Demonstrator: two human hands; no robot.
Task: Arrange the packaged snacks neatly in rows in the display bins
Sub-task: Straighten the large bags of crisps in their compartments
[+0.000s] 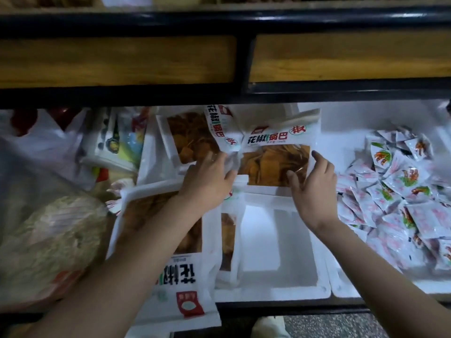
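The left hand [207, 178] and right hand [314, 178] are each pinching a lower corner of the white-topped clear crisp packet [275, 152], best kept level entering the white plastic bin [268, 292].

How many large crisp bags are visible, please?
4 bags: one held centre, one behind-left of it, one front-left, one on edge beside that. Others may be hidden.

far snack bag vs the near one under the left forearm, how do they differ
The far bag is gripped by the right hand, label end away, print reading upright; the near bag lies unheld, label end toward the person, print upside down. Both share the same white label.
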